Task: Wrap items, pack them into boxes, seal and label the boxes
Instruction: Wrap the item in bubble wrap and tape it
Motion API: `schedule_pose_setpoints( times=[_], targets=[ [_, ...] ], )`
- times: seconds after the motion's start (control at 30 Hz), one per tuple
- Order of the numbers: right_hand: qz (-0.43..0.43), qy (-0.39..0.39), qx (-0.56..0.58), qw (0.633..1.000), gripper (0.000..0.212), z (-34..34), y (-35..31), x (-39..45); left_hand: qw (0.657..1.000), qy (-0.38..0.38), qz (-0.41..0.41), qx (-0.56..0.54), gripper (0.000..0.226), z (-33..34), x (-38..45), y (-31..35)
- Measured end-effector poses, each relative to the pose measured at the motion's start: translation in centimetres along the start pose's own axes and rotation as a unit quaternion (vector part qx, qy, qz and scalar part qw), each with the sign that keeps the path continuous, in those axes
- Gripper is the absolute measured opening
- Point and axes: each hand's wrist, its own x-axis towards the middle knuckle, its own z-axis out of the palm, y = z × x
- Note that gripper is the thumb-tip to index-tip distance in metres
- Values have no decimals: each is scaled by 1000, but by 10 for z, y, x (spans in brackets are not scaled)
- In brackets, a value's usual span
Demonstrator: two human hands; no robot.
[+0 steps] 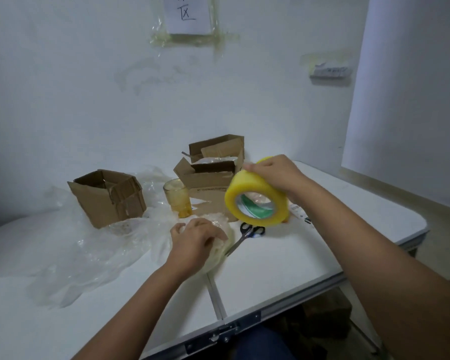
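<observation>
Yellow tape roll (256, 197), thick, green-and-white printed core, is gripped in your right hand (273, 175) and held above the desk (283, 263) mid-span. Left hand (198, 242) clamps the bubble-wrapped bundle (220, 245) near the desk's front edge, beside the scissors (247, 236).

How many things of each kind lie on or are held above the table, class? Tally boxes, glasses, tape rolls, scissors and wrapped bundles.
Cardboard boxes: 3
Amber glass: 1
Yellow tape roll: 1
Scissors: 1
Wrapped bundle: 1
Total: 7
</observation>
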Motion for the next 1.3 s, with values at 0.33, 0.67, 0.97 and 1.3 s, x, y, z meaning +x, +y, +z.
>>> schedule_pose_setpoints(
  times=[0.33, 0.67, 0.97, 1.3],
  targets=[
    [119, -14, 353, 928, 30, 39, 28, -6, 998, -8, -68, -2, 35, -5, 12, -1],
    [91, -25, 255, 962, 38, 44, 40, -18, 972, 87, -116, -183, 29, -1, 17, -12],
    [104, -46, 244, 963, 36, 45, 55, -31, 875, -21, -241, -420, 34, -35, 11, 1],
    [73, -107, 90, 988, 38, 37, 41, -37, 916, 20, -230, -328, 22, -19, 17, 2]
  ],
)
